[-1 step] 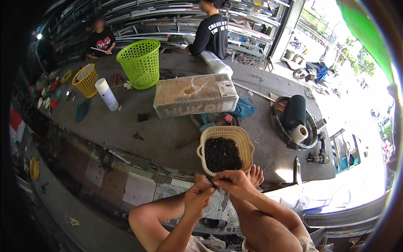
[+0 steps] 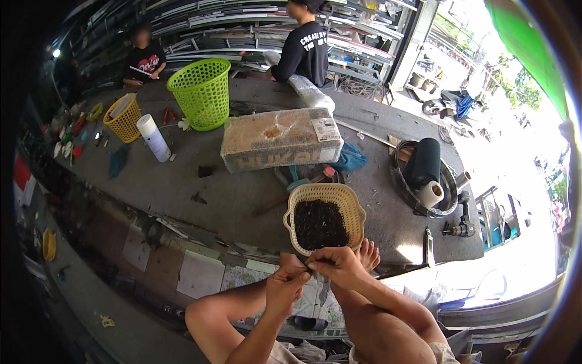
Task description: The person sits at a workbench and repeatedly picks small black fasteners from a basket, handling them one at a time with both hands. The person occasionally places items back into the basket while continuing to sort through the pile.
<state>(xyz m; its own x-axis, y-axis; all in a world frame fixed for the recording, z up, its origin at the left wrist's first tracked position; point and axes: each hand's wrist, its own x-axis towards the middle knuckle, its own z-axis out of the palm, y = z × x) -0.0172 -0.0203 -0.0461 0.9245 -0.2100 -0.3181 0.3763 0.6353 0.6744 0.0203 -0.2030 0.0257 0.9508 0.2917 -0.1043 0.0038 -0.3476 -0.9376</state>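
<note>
My left hand and my right hand meet just in front of a cream plastic basket. Both are closed, fingertips pinched together around something small and dark that I cannot make out. Inside the basket lies a heap of small black pieces, too small to name. The basket stands near the table's front edge, beyond my hands, and neither hand touches the heap.
A plastic-wrapped cardboard box sits behind the basket on the grey table. Left of it are a green basket, a spray can and a yellow basket. A drill lies at right. Two people are across the table.
</note>
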